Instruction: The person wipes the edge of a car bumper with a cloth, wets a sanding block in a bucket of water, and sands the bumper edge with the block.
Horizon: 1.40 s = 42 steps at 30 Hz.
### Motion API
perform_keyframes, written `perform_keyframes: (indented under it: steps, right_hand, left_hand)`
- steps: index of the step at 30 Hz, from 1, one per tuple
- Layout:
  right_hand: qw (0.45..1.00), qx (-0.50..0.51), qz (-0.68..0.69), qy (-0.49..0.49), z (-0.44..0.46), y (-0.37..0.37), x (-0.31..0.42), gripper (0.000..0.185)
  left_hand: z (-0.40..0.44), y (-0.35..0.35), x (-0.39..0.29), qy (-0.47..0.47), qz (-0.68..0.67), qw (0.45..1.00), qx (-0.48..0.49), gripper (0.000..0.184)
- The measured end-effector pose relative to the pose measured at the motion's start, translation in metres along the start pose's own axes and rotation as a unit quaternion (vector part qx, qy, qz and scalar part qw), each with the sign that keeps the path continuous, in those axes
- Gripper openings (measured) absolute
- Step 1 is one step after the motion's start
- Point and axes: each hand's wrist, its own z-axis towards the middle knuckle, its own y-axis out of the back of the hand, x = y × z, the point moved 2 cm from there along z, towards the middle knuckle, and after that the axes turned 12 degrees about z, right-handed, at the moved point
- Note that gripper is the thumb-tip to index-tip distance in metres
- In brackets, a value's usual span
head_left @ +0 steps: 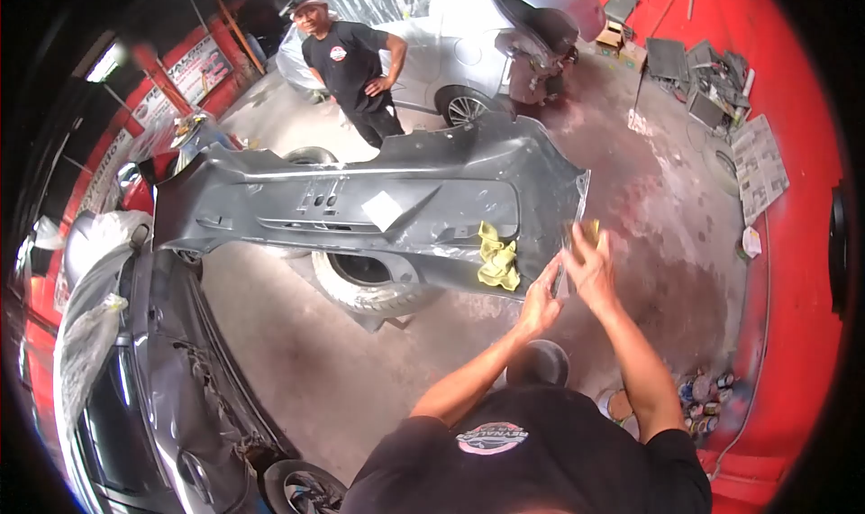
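A dark grey car bumper (459, 185) lies across the middle of the view, propped on tyres. At its right end, my left hand (542, 305) rests along the edge with its fingers stretched out. Just to the right, my right hand (591, 269) is raised at the same edge, its fingers round a small yellowish-brown piece (592, 229) that is partly hidden and blurred. On the bumper, left of my hands, lies a crumpled yellow cloth (497, 260). Farther left a white square of paper (382, 210) sits on the panel.
Below the bumper are a tyre (360, 284) and, near my body, a grey bucket (539, 364). A person (347, 63) stands behind the bumper, beside a silver car (432, 45). A dark car (171, 370) is at left; several cans (705, 397) stand by the red wall (797, 271).
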Motion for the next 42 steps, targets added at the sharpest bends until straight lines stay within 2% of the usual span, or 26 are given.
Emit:
perform_keyframes:
  steps: [1,3,6,7,9,10,12,14,16,17,22,23,24,25,27,28,29,30,31,33,36,40,42]
  right_hand:
    - [0.999,0.002,-0.023,0.039,-0.008,-0.002,0.000,0.060]
    - [0.999,0.021,0.014,0.039,0.000,-0.001,-0.010,0.060]
    - [0.998,0.001,-0.004,-0.065,0.050,0.021,-0.002,0.058]
    - [0.998,0.000,-0.001,-0.065,0.044,0.014,-0.005,0.058]
    - [1.000,0.001,-0.005,-0.012,0.016,-0.002,-0.011,0.058]
    - [1.000,0.018,0.019,-0.014,-0.001,0.001,0.006,0.059]
    - [0.999,0.025,-0.012,0.018,-0.003,-0.003,-0.009,0.059]
    - [0.999,0.033,-0.020,0.005,0.022,0.006,-0.012,0.059]
    - [0.996,0.008,-0.003,-0.083,0.054,0.018,-0.008,0.059]
    - [0.996,0.008,-0.004,-0.088,0.046,0.012,-0.007,0.059]
    - [0.999,0.048,0.010,0.001,-0.001,-0.010,-0.019,0.059]
    - [0.998,0.065,0.005,-0.025,0.007,-0.006,-0.023,0.058]
    - [0.999,0.040,0.020,-0.024,0.023,-0.001,-0.028,0.057]
    - [1.000,-0.003,-0.016,-0.010,0.039,0.006,-0.031,0.056]
    - [0.997,0.008,-0.039,-0.064,0.057,0.012,-0.023,0.056]
    - [0.998,0.009,-0.019,-0.062,0.043,0.008,-0.019,0.056]
    - [0.999,0.008,0.001,-0.052,0.029,0.005,-0.014,0.056]
    - [0.999,-0.032,-0.011,0.041,0.010,-0.004,-0.018,0.055]
    - [1.000,0.004,-0.025,0.014,-0.002,-0.005,-0.016,0.054]
    - [0.998,-0.001,-0.007,0.064,0.003,-0.004,-0.031,0.055]
    - [0.999,-0.023,-0.043,0.002,0.056,0.010,-0.043,0.056]
    - [1.000,-0.009,-0.001,0.000,0.026,-0.003,-0.032,0.057]
    - [1.000,0.006,0.001,0.019,0.009,-0.005,-0.035,0.057]
  left_hand:
    - [0.002,0.000,-0.001,0.000,0.000,1.000,-0.006,0.094]
    - [-0.002,-0.002,-0.001,0.006,0.016,1.000,0.003,0.092]
    - [0.000,-0.002,-0.003,0.012,0.019,1.000,0.001,0.091]
    - [0.000,-0.001,-0.001,0.007,0.008,1.000,0.001,0.091]
    - [0.002,-0.003,0.005,0.002,0.016,1.000,-0.011,0.092]
    - [0.002,-0.003,0.003,-0.001,0.021,0.999,-0.024,0.092]
    - [0.005,-0.003,0.004,-0.002,0.018,1.000,-0.021,0.092]
    - [0.000,-0.003,0.000,0.013,0.030,0.999,-0.007,0.091]
    - [0.005,-0.003,0.001,-0.002,0.038,0.999,-0.010,0.087]
    - [0.005,0.000,-0.001,-0.002,0.036,0.999,-0.014,0.084]
    - [0.008,-0.012,0.012,-0.030,-0.029,0.997,-0.064,0.082]
    - [0.009,-0.008,0.005,-0.059,0.005,0.997,-0.058,0.085]
    - [0.007,-0.008,0.006,-0.044,0.054,0.997,-0.038,0.088]
    - [0.009,-0.008,0.005,-0.035,-0.025,0.999,-0.021,0.094]
    - [0.017,-0.012,0.006,0.012,-0.063,0.998,-0.002,0.092]
    - [0.016,-0.010,0.003,0.016,-0.040,0.999,0.007,0.092]
    - [0.016,-0.008,0.000,0.016,-0.018,1.000,0.010,0.092]
    - [0.017,-0.009,0.000,0.016,-0.019,1.000,0.014,0.092]
    - [0.017,-0.010,0.001,0.029,-0.003,0.999,0.022,0.093]
    - [0.013,-0.012,0.004,0.050,0.014,0.998,0.032,0.093]
    - [0.016,-0.012,0.003,0.005,0.007,1.000,0.000,0.086]
    - [0.022,-0.011,0.003,0.021,-0.048,0.999,-0.003,0.086]
    - [0.017,-0.009,-0.003,0.030,0.045,0.998,0.007,0.088]
